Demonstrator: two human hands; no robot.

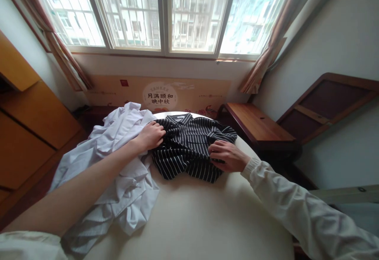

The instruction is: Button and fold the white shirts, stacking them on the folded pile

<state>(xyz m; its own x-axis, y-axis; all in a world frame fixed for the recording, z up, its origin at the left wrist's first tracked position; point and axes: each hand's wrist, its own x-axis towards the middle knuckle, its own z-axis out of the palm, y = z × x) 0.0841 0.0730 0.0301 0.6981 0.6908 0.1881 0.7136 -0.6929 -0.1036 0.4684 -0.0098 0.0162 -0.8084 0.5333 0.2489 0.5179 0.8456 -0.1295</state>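
A black shirt with white stripes (189, 133) lies at the far part of the pale round table, its collar toward the window and its lower part folded over. My left hand (151, 135) has its fingers curled on the shirt's left side. On the right side, my right hand (226, 155) grips the striped cloth with bent fingers. Fingertips of both hands are partly hidden against the fabric. Crumpled white cloth (118, 133) lies beside the shirt, beneath my left forearm.
The pale tabletop (207, 216) extends toward me. A wooden side table (257, 122) stands to the right, with a wood-framed panel (328, 106) by the wall. Orange-brown cabinets (32, 114) are at the left. A printed banner (160, 94) runs below the barred window (166, 15).
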